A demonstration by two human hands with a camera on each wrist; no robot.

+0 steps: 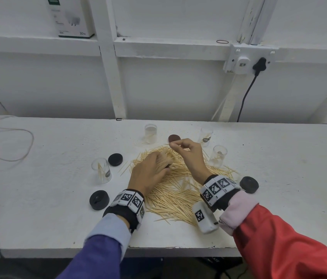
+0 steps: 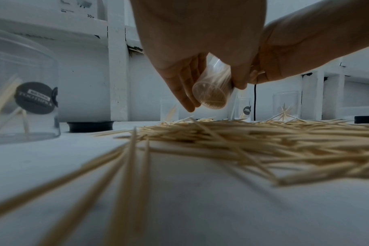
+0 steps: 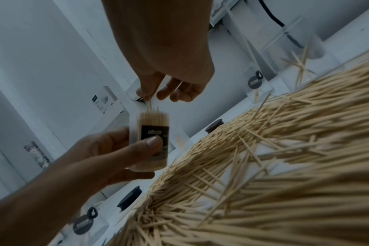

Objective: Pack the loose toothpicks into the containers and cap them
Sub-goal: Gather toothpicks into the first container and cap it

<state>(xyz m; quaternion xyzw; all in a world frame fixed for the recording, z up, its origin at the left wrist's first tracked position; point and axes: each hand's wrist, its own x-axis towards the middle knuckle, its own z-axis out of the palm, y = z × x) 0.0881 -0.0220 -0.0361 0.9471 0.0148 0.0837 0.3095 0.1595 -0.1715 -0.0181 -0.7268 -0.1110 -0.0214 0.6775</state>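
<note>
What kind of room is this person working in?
Probably a plain workshop or utility room: a painted white workbench against a bare white framed wall, with a surface-mounted socket and loose cables.

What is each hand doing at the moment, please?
Left hand: grips a nearly full container.
Right hand: pinches a toothpick above it.

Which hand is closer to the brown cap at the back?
Right. The right hand pinches toothpicks just in front of the brown cap; the left hand holds a jar farther forward and left.

Even soft light; wrist views dim, blurred.
</note>
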